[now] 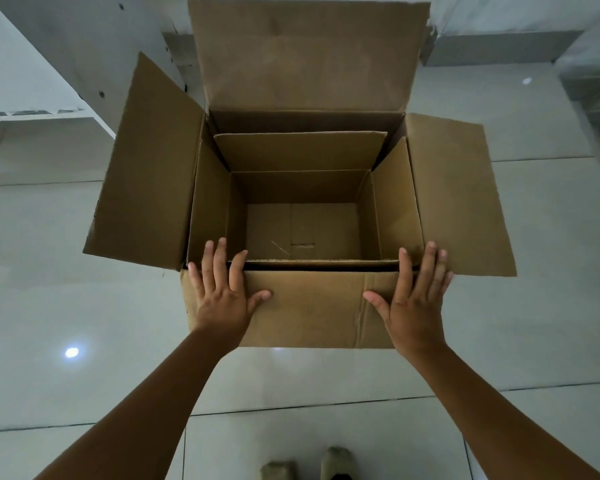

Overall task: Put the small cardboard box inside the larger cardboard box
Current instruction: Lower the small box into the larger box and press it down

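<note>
Both hands, left (222, 292) and right (414, 299), lie spread flat on the unmarked larger cardboard box (309, 306), fingers apart.

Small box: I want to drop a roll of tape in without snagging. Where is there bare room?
The small box's floor is bare, walled on all four sides. The gap to the larger box is crowded. The left hand and right hand cover the near flap's corners.

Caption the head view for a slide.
Small box nested in the large box, flaps open, left hand and right hand flat on its near flap.
</note>
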{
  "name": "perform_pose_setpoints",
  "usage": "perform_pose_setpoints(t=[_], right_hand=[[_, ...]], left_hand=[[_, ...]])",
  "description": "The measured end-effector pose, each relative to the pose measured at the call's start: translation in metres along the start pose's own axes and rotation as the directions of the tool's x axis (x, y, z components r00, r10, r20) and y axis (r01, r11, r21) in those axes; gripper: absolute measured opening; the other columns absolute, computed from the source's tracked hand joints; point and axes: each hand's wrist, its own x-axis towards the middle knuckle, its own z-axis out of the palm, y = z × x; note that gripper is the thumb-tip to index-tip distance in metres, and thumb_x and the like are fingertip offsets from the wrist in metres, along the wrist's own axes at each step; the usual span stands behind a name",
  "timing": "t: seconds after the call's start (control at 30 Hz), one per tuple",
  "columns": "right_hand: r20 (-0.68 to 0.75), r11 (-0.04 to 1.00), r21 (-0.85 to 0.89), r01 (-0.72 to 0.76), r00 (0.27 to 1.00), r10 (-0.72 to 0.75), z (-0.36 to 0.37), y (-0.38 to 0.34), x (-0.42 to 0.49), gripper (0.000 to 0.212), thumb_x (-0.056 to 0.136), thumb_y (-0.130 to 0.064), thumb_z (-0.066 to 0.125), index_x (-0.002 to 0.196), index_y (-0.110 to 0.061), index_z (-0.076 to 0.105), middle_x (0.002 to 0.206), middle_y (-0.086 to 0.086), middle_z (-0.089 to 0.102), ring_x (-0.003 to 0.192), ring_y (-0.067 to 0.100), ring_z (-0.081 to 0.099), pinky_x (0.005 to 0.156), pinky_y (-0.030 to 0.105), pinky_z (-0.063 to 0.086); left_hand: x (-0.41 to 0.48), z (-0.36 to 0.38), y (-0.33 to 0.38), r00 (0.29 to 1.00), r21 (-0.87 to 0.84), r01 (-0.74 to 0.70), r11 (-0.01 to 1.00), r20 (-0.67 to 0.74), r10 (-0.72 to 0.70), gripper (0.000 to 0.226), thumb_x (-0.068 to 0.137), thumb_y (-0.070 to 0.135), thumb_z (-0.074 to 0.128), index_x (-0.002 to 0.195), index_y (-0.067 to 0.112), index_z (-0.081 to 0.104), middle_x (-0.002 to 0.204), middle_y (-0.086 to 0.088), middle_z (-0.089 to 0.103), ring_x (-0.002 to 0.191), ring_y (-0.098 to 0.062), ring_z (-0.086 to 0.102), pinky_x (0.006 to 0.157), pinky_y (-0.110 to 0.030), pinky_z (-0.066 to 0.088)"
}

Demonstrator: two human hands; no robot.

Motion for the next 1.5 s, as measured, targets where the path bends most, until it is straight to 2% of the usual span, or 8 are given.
perform_pose_setpoints(t=[0.2, 0.43, 0.57, 0.67, 0.8, 1.13, 1.33, 1.5], right_hand=[[-0.071, 0.999, 0.033, -0.012, 0.997, 0.015, 0.007, -0.019, 0.046, 0.079, 0.082, -0.072, 0.019, 0.126, -0.009, 0.040, 0.145, 0.033, 0.032, 0.137, 0.045, 0.019, 0.109, 0.055, 0.018], [-0.133, 0.997, 0.070, 0.008, 0.991, 0.002, 0.016, -0.046, 0.103, 0.074, 0.082, -0.070, 0.027, 0.122, -0.010, 0.040, 0.144, 0.034, 0.033, 0.136, 0.049, 0.023, 0.109, 0.056, 0.019], [-0.147, 0.996, 0.061, 0.062, 0.988, -0.053, 0.013, -0.060, 0.162, 0.074, 0.072, -0.063, 0.049, 0.121, -0.009, 0.040, 0.143, 0.036, 0.035, 0.133, 0.053, 0.029, 0.105, 0.061, 0.029], [-0.162, 0.995, 0.061, 0.074, 0.985, -0.063, 0.012, -0.074, 0.195, 0.074, 0.071, -0.063, 0.049, 0.120, -0.008, 0.040, 0.141, 0.036, 0.037, 0.131, 0.054, 0.032, 0.103, 0.063, 0.032], [-0.193, 0.991, 0.116, 0.065, 0.980, -0.041, 0.018, -0.099, 0.221, 0.072, 0.075, -0.066, 0.036, 0.120, -0.009, 0.039, 0.143, 0.036, 0.034, 0.133, 0.054, 0.029, 0.104, 0.062, 0.028], [-0.238, 0.981, 0.134, 0.140, 0.965, -0.105, 0.022, -0.159, 0.322, 0.069, 0.074, -0.060, 0.049, 0.120, -0.010, 0.037, 0.143, 0.038, 0.033, 0.133, 0.055, 0.028, 0.105, 0.064, 0.028], [-0.235, 0.979, 0.127, 0.161, 0.963, -0.128, 0.023, -0.170, 0.363, 0.070, 0.074, -0.059, 0.056, 0.121, -0.012, 0.034, 0.145, 0.035, 0.030, 0.135, 0.054, 0.025, 0.108, 0.062, 0.024], [-0.256, 0.983, 0.105, 0.151, 0.959, -0.120, 0.024, -0.183, 0.378, 0.073, 0.074, -0.058, 0.059, 0.122, -0.005, 0.044, 0.144, 0.036, 0.033, 0.134, 0.054, 0.028, 0.107, 0.061, 0.026]], left_hand=[[0.042, -0.003, -0.008, 0.999, 0.003, 0.035, 0.999, -0.040, -0.035, 0.077, 0.083, 0.071, 0.004, 0.125, 0.015, 0.033, 0.150, -0.025, 0.033, 0.142, -0.040, 0.017, 0.112, -0.057, 0.005], [0.097, -0.018, -0.025, 0.995, 0.062, 0.042, 0.997, -0.095, -0.036, 0.084, 0.077, 0.076, -0.005, 0.130, 0.017, 0.025, 0.153, -0.023, 0.026, 0.145, -0.037, 0.010, 0.116, -0.049, -0.007], [0.140, -0.037, -0.025, 0.990, 0.057, 0.140, 0.989, -0.044, -0.137, 0.079, 0.086, 0.067, 0.026, 0.146, 0.016, 0.019, 0.160, -0.016, 0.000, 0.148, -0.032, -0.010, 0.117, -0.048, -0.014], [0.173, -0.048, -0.031, 0.984, 0.087, 0.179, 0.980, 0.010, -0.180, 0.076, 0.091, 0.056, 0.034, 0.150, 0.015, 0.009, 0.160, -0.014, -0.013, 0.147, -0.030, -0.020, 0.117, -0.048, -0.016], [0.210, -0.060, -0.051, 0.988, 0.128, 0.155, 0.980, 0.001, -0.156, 0.076, 0.091, 0.056, 0.035, 0.150, 0.013, 0.011, 0.160, -0.015, -0.009, 0.147, -0.030, -0.017, 0.118, -0.048, -0.014], [0.302, -0.090, -0.093, 0.978, 0.165, 0.205, 0.965, -0.060, -0.198, 0.071, 0.092, 0.056, 0.034, 0.146, 0.012, 0.017, 0.159, -0.015, 0.003, 0.149, -0.030, -0.009, 0.121, -0.046, -0.003], [0.330, -0.092, -0.097, 0.969, 0.097, 0.239, 0.966, -0.082, -0.232, 0.071, 0.093, 0.053, 0.036, 0.146, 0.011, 0.016, 0.159, -0.018, 0.002, 0.148, -0.031, -0.010, 0.120, -0.046, -0.006], [0.349, -0.095, -0.107, 0.970, 0.045, 0.223, 0.974, -0.112, -0.217, 0.070, 0.092, 0.050, 0.041, 0.144, 0.008, 0.021, 0.158, -0.020, 0.004, 0.148, -0.033, -0.009, 0.119, -0.048, -0.006]])
